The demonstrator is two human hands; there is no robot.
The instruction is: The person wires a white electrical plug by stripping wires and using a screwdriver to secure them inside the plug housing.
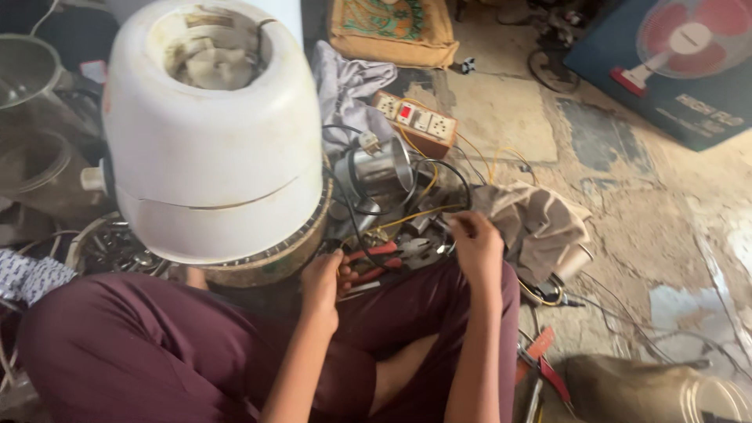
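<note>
— Where are the red-handled pliers (381, 258)?
— Just between the two grips: left hand (323, 280) touching the handles, fingers curled; right hand (473, 241) pinching wires (419, 213) beyond the jaws.
— Containers?
— White drum (211, 133) left of them, crumpled rag inside.
— Unclear?
— Whether the left grip truly clamps; the clutter hides it.

Upper right: we see a large flat carton (666, 70) lying on the floor (627, 211), dark blue, its printed face showing a pedestal fan with a white grille, pinkish-red blades and a red base; pale lettering sits near its lower edge. Top centre: we note a tan cloth sack (392, 31) with a green and orange printed panel on its face, resting just behind a grey rag (345, 86). We find no screens or signs.
</note>
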